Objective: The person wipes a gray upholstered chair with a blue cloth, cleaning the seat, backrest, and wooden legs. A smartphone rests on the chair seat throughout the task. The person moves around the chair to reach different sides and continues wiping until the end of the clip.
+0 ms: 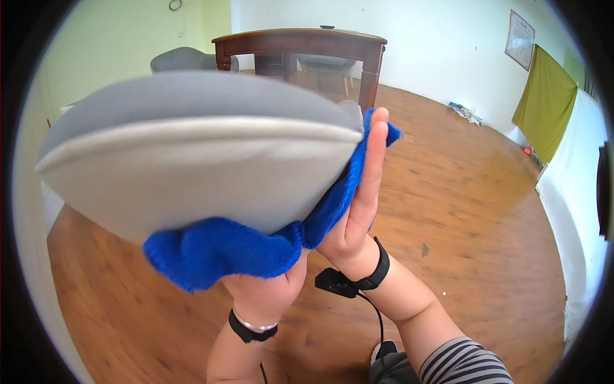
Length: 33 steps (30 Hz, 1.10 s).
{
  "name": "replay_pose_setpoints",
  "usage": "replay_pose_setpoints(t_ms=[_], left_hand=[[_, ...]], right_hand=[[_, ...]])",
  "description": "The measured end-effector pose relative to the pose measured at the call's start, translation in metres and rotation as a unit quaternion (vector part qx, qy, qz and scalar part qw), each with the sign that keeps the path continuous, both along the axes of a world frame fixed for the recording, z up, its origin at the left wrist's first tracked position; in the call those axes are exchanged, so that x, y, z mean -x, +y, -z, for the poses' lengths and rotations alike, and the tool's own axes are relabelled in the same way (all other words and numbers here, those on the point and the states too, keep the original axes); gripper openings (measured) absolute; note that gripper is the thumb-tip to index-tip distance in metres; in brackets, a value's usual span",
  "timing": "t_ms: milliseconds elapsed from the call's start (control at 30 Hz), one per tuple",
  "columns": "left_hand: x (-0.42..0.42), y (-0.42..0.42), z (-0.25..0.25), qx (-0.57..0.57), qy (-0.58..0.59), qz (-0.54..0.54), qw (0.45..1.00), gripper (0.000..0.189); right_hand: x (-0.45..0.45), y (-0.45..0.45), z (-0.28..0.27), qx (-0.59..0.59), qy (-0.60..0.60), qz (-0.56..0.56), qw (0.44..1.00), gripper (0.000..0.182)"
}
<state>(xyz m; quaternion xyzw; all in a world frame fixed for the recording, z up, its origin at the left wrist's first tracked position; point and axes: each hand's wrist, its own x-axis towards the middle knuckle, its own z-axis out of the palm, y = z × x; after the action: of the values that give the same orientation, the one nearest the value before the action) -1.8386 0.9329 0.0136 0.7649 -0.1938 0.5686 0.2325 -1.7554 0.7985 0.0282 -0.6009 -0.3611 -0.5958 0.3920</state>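
A padded piece like a cushion (206, 173), off-white below a seam and grey above, fills the view before me, raised off the floor and tilted. A fluffy blue cloth (225, 252) lies against its underside and right side. Beneath it, my left hand (268, 290) supports the padded piece through the cloth; its fingers are hidden. My right hand (360, 211) presses flat on the cloth at the right side, fingers extended upward. The heels of both hands are close together.
Beyond stands a dark wooden table (297, 36), with grey chairs (184, 60) around it. Crumpled material (467, 114) lies by the far wall. An olive cloth (544, 101) and white sheet (575, 192) hang at right. A black cable (379, 312) trails from my right wrist over the wooden floor (460, 230).
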Motion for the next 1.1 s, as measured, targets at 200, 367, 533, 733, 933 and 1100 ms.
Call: replay_pose_setpoints(t_ms=[200,367,533,733,933,1100], left_hand=[[-0.010,-0.032,-0.011,-0.031,-0.007,-0.046,0.998,0.026],[-0.009,-0.032,0.020,-0.025,0.070,-0.109,0.991,0.049],[-0.010,-0.044,0.065,-0.041,0.122,-0.178,0.976,0.069],[-0.025,-0.071,0.139,-0.056,0.194,-0.177,0.963,0.061],[-0.045,-0.078,0.226,-0.143,0.337,-0.223,0.904,0.028],[-0.026,-0.070,0.277,-0.079,0.517,-0.192,0.830,0.024]], right_hand=[[-0.016,-0.018,0.004,-0.040,0.018,0.024,0.999,0.083],[-0.025,-0.018,0.033,-0.134,0.070,-0.038,0.988,0.053],[-0.031,-0.015,0.087,-0.174,0.158,-0.069,0.969,0.060],[-0.051,-0.031,0.175,-0.153,0.298,-0.118,0.935,0.080],[-0.068,-0.010,0.289,-0.162,0.390,-0.133,0.896,0.076],[-0.052,0.015,0.349,-0.178,0.534,-0.157,0.812,0.065]])
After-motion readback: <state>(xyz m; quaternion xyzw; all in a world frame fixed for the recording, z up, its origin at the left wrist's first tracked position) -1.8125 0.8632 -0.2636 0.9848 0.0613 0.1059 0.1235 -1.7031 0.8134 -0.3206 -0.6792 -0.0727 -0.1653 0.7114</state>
